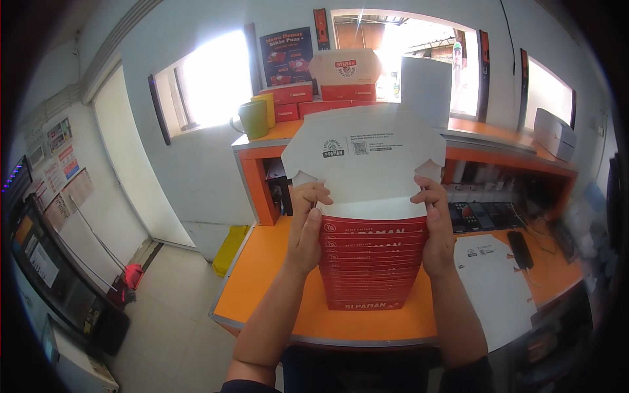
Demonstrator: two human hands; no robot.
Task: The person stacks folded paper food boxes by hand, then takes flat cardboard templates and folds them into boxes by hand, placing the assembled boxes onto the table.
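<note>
A tall stack of red cardboard takeaway boxes (371, 272), nested and printed "Si Paman", stands on the orange counter in front of me. The topmost takeaway box (370, 177) has its white lid raised, showing a printed logo and a QR code. My left hand (306, 226) grips its left side, thumb up and fingers curled at the side flap. On the opposite side my right hand (434, 223) does the same, fingers bent around the right flap. Both palms lie along the upper sides of the stack.
Flat white box sheets (495, 288) lie to the right, with a dark phone (519, 249) on them. A green mug (253, 120) and assembled red boxes (347, 92) stand on the raised shelf (504, 147). The counter's metal-trimmed edge (386, 342) runs close to me.
</note>
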